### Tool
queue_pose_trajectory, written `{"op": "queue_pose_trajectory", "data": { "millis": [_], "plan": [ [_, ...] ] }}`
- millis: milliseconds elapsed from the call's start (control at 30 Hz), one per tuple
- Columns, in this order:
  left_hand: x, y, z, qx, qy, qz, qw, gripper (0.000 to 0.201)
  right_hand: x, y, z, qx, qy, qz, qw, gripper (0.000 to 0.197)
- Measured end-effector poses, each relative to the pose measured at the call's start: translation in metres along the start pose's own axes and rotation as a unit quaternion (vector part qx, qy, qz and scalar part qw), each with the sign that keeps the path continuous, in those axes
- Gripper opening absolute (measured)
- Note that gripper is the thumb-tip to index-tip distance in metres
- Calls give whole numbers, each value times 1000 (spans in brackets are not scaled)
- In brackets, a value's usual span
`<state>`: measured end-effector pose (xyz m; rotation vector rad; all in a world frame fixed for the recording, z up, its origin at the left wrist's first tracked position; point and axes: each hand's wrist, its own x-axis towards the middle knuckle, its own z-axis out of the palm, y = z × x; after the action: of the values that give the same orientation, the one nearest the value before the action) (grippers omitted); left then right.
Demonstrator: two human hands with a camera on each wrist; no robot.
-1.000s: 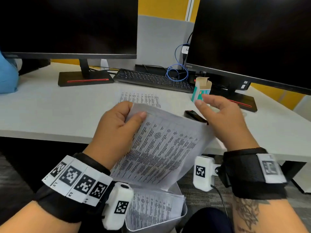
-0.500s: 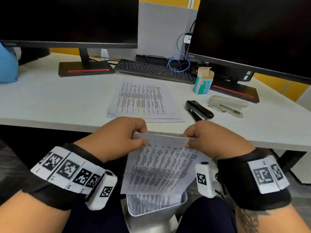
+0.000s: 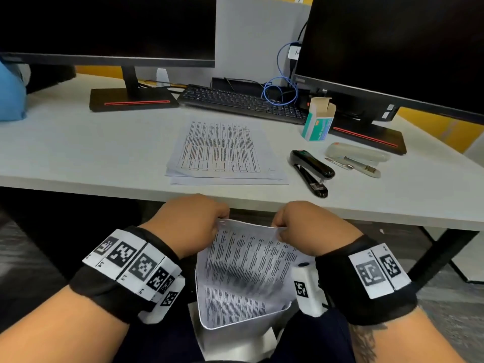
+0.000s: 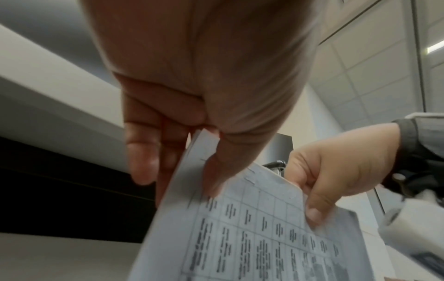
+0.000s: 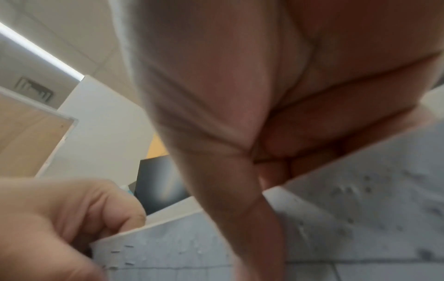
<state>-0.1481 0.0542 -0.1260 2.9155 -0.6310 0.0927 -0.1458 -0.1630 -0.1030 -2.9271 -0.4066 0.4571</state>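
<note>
Stapled sheets [image 3: 246, 271], printed table facing me, are held low over my lap, below the desk [image 3: 78, 153] edge. The top edge is up between my two hands and the sheet sags in the middle. The lower end drops into a white bin [image 3: 235, 334] between my knees; I can't tell if it touches the bottom.

My left hand [image 3: 188, 224] pinches the top left corner, thumb on the printed side, fingers [image 4: 144, 152] curled behind. A few staples show in the paper close to that thumb. My right hand [image 3: 306, 226] pinches the top edge further right, thumb in front; the fingers behind are mostly hidden and the right wrist view is blurry. So both hands are closed on the paper, slightly apart.

On the desk straight ahead, a paper stack [image 3: 222, 150] lies flat with the same kind of table on top. Right of it is a black stapler [image 3: 311, 171], with a grey stapler [image 3: 356, 155] just beyond, lying open. A staple box [image 3: 318, 121] stands with its flap up, behind both and near the keyboard [image 3: 241, 102]. There are two dark monitors [image 3: 104, 27], one on each side at the back.
</note>
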Motion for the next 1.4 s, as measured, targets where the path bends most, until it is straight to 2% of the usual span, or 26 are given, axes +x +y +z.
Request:
{"op": "queue_pose_trajectory", "data": {
  "millis": [167, 367, 533, 667, 867, 1000, 1067, 1133, 1267, 1400],
  "plan": [
    [1, -1, -6, -10, 36, -8, 999, 19, -3, 3, -2, 28, 19, -4, 999, 26],
    [6, 5, 14, -35, -1, 23, 999, 21, -1, 12, 1, -14, 4, 33, 999, 32],
    [10, 8, 21, -79, 42, 37, 995, 20, -2, 16, -5, -46, 39, 50, 997, 35],
    [11, 7, 28, -82, 31, 31, 996, 18, -3, 14, -2, -58, 36, 57, 996, 34],
    [11, -4, 33, -32, -45, -15, 998, 19, 13, 4, 19, -59, -27, 45, 997, 34],
    [13, -9, 42, -24, -108, -39, 993, 21, 28, 2, 36, -69, -42, 36, 996, 31],
    [13, -11, 46, -32, -117, -45, 992, 22, 34, 0, 43, -78, -41, 28, 996, 30],
    [12, -13, 48, -53, -114, -52, 991, 23, 38, -1, 54, -88, -29, 8, 996, 32],
    [12, -13, 47, -76, -108, -50, 990, 21, 51, -5, 88, -117, -56, -4, 991, 31],
    [12, -4, 39, -116, -52, -22, 992, 17, 59, -2, 116, -127, -78, -5, 989, 26]
  ]
}}
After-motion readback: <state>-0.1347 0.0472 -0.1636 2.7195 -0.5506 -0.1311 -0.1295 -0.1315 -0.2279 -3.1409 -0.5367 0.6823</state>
